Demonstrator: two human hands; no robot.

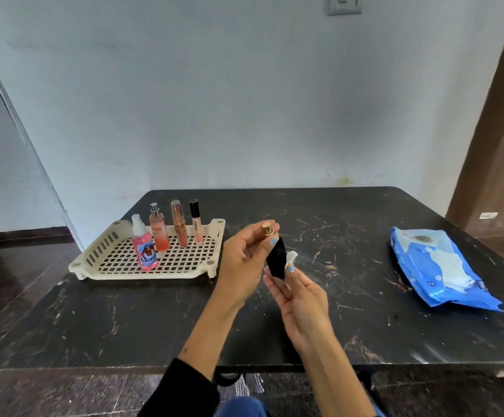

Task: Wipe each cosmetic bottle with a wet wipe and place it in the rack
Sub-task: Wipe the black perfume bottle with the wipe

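Observation:
My left hand (241, 266) pinches the gold cap of a black cosmetic bottle (276, 261) held above the table. My right hand (300, 302) holds a small white wet wipe (291, 256) against the bottle's lower right side. The cream plastic rack (106, 266) stands at the left of the table. Standing in the rack are a pink spray bottle with a blue label (145, 248), a taller pink spray bottle (158, 228), a rose-gold tube (179, 224) and a clear lip gloss tube with a black cap (196, 222).
A blue pack of wet wipes (437, 266), with a wipe sticking out of its opening, lies at the right of the black marble table (124, 320). A pale wall rises right behind the table. Dark floor lies to the left.

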